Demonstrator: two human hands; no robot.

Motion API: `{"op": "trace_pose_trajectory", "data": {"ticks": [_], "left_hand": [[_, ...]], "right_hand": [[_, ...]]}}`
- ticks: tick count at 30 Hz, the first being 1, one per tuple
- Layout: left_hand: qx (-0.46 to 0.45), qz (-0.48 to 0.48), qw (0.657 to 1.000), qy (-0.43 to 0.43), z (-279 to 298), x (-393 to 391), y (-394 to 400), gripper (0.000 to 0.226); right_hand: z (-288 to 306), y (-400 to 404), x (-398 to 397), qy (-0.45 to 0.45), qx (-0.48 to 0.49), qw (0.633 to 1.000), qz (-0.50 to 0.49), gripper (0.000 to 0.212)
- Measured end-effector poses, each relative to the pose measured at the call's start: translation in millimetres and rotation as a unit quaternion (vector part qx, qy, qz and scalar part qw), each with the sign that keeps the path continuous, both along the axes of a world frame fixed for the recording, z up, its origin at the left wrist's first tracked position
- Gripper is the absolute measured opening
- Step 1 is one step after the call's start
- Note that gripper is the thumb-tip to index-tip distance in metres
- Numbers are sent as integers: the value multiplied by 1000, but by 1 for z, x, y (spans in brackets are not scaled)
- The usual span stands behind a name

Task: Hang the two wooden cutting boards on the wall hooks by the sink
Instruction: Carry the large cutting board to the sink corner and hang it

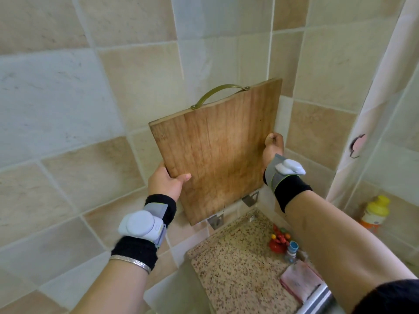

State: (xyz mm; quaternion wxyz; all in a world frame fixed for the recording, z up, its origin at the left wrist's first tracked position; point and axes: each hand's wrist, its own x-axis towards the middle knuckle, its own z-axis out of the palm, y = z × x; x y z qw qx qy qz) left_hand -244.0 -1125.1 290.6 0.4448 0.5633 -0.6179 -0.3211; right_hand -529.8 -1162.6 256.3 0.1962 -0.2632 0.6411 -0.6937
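Holding the cutting board (217, 152) up against the tiled wall (68, 109), I keep it as my landmark for everything else. It is tilted, face toward me, with its metal handle (218, 92) at the top edge, which I judge is the part meant to catch a hook. Only one board shows; where the second is, I cannot tell. My left hand (166, 183) grips the board's lower left edge, thumb on the front and fingers wrapped behind. My right hand (273, 147) clasps the right edge, fingers curled round it, steadying the weight. Below the board, the speckled counter (235, 264) runs off toward me. Two metal hooks (250, 198) are fixed to the wall just under the board's bottom edge, so I judge the handle must come down to reach them. Lower right of the board sit a pink cloth (299, 282), a yellow-capped bottle (374, 213) and a small red toy (278, 240). No readable writing shows anywhere.
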Motion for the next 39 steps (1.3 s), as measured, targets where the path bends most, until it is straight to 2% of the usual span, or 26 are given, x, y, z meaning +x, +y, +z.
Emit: {"op": "trace_pose_trajectory", "data": {"ticks": [11, 14, 20, 26, 32, 36, 39], "left_hand": [[43, 18, 999, -16, -33, -17, -23, 39], [56, 22, 998, -24, -41, -21, -27, 33], [54, 17, 998, -36, -51, -24, -35, 33], [47, 20, 997, -57, -55, -25, -38, 31], [39, 18, 995, -88, -58, -26, -40, 27], [33, 18, 992, -118, -60, -25, -39, 40], [44, 14, 984, -173, -64, -23, -38, 47]], "right_hand": [[-44, -25, -15, -9, 45, 999, 4, 34], [-56, -29, -18, -13, 57, 998, 13, 33], [-62, -38, -19, -29, 48, 998, 8, 11], [-64, -38, -26, 15, 101, 995, 5, 36], [-59, -32, -24, 23, 122, 992, 14, 39], [-56, -25, -23, 41, 133, 990, 15, 43], [-54, -21, -19, 67, 147, 987, 20, 46]]}}
